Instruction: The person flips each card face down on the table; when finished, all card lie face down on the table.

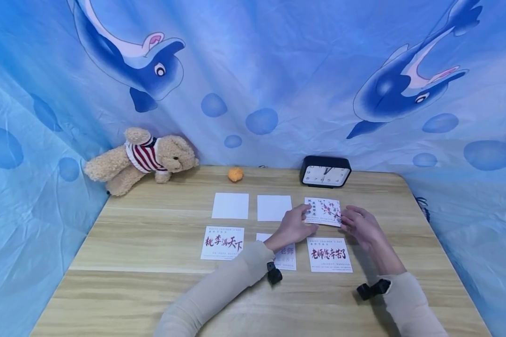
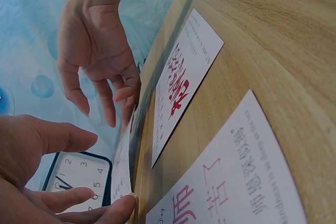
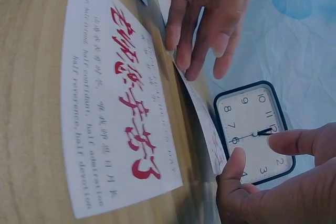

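Note:
A small white card printed with a pink blossom branch and dark characters lies between my hands, at the right end of the back row. Fingertips of my left hand touch its left edge, and those of my right hand meet its right edge. Both thumbs stand away from the card in the wrist views. In the right wrist view, the blossom card tilts at a slant, with a dark gap under its near edge. My left forearm and sleeve partly cover a card with purple characters in the front row.
Two blank white cards continue the back row. In front lie red-lettered cards, one at the left and one at the right. Behind stand a black clock, an orange ball and a teddy bear, before a blue curtain.

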Tool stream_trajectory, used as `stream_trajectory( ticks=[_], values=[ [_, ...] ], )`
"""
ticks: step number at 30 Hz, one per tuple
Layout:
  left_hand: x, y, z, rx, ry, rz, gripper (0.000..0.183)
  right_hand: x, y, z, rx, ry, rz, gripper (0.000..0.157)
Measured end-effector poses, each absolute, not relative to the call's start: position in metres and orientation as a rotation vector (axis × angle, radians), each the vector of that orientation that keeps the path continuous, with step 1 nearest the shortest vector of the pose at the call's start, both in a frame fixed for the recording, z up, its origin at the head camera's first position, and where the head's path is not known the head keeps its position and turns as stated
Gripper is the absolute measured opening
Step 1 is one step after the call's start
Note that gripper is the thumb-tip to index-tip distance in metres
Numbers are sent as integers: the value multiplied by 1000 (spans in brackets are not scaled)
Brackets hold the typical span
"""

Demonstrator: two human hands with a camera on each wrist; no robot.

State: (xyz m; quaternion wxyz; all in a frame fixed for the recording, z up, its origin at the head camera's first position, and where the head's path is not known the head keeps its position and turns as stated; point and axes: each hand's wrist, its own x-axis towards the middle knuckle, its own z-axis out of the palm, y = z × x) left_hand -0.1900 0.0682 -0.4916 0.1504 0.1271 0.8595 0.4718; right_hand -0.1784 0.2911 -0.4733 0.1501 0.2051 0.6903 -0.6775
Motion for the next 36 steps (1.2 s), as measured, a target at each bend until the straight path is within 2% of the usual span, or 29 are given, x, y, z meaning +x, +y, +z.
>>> stream_trajectory(
  ticks=[8,19,26,36],
  values=[
    [-189,68,-489,496,2499,1254,60,-180,298,-464,463,2037,-1943,72],
    [-187,70,-486,550,2485,1218,60,-179,287,-456,305,2076,-1973,68],
    [-185,73,-482,489,2431,1334,59,-180,283,-461,247,1970,-2089,42],
    [-184,81,-477,421,2413,1460,58,-182,271,-467,246,1975,-2039,56]
  ],
)
